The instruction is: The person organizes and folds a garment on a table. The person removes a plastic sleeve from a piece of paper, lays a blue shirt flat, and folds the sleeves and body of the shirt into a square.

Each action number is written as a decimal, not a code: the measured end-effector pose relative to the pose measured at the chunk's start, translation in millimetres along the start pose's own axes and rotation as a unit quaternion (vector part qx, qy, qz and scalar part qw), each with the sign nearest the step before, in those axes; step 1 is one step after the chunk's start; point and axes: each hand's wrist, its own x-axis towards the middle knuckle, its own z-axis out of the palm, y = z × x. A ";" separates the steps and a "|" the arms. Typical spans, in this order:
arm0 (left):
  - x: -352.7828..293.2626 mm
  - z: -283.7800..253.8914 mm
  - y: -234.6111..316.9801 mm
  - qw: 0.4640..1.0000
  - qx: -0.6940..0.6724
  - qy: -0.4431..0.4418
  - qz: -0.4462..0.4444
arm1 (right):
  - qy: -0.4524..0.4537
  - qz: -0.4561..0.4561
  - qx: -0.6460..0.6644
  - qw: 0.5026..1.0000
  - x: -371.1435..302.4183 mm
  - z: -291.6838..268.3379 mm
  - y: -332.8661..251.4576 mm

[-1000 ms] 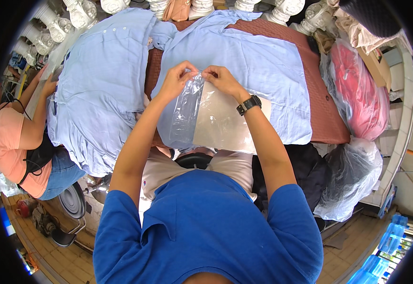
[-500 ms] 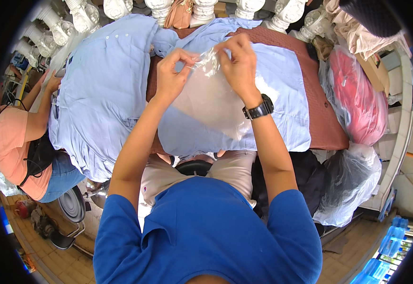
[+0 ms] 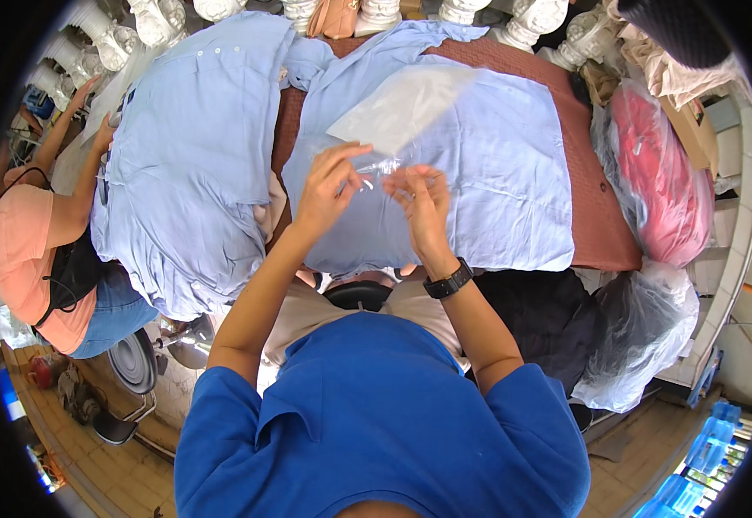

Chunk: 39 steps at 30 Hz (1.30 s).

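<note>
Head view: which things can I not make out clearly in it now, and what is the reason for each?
All in the head view:
1. Clear plastic bag: exact outline; blurred and see-through.
2. Right hand: whether it grips the bag; the film is too transparent.
3. Left hand: what the pale speck at it is; too small.
4. Tan bag: its top; cut off by the upper edge.
5. Red bundle: its details; veiled by plastic wrap.

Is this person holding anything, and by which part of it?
The right hand appears to pinch the near edge of a clear plastic bag; whether the left hand grips it too cannot be told.
</note>
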 end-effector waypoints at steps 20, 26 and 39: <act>-26.7 22.1 15.1 0.970 -0.042 -0.233 -0.049 | -0.063 0.172 -0.119 0.976 -3.4 -61.8 31.0; -18.5 27.7 8.8 0.970 -0.036 -0.236 -0.036 | -0.048 0.176 -0.110 0.977 -1.0 -61.8 31.1; -31.4 15.3 13.1 0.987 -0.034 -0.156 -0.009 | -0.006 0.127 -0.153 0.980 1.8 -53.6 36.9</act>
